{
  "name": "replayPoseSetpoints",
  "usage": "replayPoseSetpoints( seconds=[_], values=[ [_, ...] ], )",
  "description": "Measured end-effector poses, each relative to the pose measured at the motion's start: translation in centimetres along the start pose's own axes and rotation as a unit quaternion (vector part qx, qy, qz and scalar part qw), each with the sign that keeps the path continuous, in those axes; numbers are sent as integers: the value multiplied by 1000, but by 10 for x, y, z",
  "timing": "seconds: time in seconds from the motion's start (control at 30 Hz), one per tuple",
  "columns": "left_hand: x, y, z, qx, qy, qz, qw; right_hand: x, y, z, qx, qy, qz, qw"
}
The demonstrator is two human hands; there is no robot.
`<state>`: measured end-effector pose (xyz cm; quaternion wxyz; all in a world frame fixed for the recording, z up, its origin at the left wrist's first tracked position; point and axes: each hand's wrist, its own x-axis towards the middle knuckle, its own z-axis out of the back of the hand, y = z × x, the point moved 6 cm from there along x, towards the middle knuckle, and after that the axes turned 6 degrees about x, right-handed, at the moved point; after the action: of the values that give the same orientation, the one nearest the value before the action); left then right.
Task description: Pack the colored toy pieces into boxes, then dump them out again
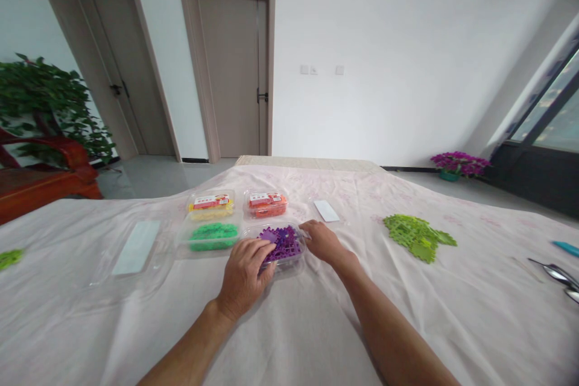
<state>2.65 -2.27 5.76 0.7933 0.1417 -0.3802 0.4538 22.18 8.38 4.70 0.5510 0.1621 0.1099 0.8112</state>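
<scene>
Box [287,245]: clear, filled with purple pieces, on the cloth-covered worktop [294,329], just right of a green box [212,236].
Left hand [246,274]: fingers half curled over the box's near left corner, touching it; grip cannot be told.
Right hand [323,241]: fingers bent against the box's right rim.

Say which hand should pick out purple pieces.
Probably left: the left hand has fingers on the purple plastic pieces in the clear plastic box; the right hand only touches its right rim.
</scene>
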Motion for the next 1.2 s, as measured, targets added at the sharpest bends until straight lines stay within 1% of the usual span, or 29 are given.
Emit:
replayPoseSetpoints(
  seconds=[0.1, 0.2, 0.3, 0.37, 0.47, 0.53, 0.6, 0.7, 0.77, 0.93, 1.0, 1.07, 1.2],
  values=[
    [-1, 1, -1, 3, -4, 0, 1000, -3, 1, -6, -46, 31, 4, 998],
    [-2, 1, -1, 4, -7, 2, 1000, -3, 1, -7, -71, 29, 1, 997],
    [-2, 1, 0, 2, -9, 3, 1000, -2, 0, -9, -74, 19, -5, 997],
    [-1, 1, 0, 1, -11, 3, 1000, -1, 2, -12, -58, 15, 17, 998],
    [-1, 1, 1, -2, -12, 1, 1000, 1, 10, -19, -21, 26, 81, 996],
    [-1, 0, 1, -3, -10, 0, 1000, 0, 12, -22, -3, 26, 109, 994],
    [-1, 0, 1, -4, -9, 1, 1000, 0, 12, -22, 4, 12, 113, 993],
    [-1, 0, 1, -5, -8, 2, 1000, -2, 11, -19, -7, -11, 96, 995],
    [-1, 0, 1, -6, -7, 2, 1000, -3, 12, -18, -16, -14, 97, 995],
    [0, 0, 2, -7, -7, 4, 1000, -4, 23, -23, -3, 7, 170, 985],
    [0, 0, 2, -9, -7, 5, 1000, -2, 21, -25, 7, 16, 164, 986],
    [0, -1, 2, -12, -6, 5, 1000, -1, 16, -25, 9, 17, 136, 990],
    [0, 0, 2, -13, -5, 4, 1000, 1, 9, -26, -9, 14, 108, 994]
  ],
)
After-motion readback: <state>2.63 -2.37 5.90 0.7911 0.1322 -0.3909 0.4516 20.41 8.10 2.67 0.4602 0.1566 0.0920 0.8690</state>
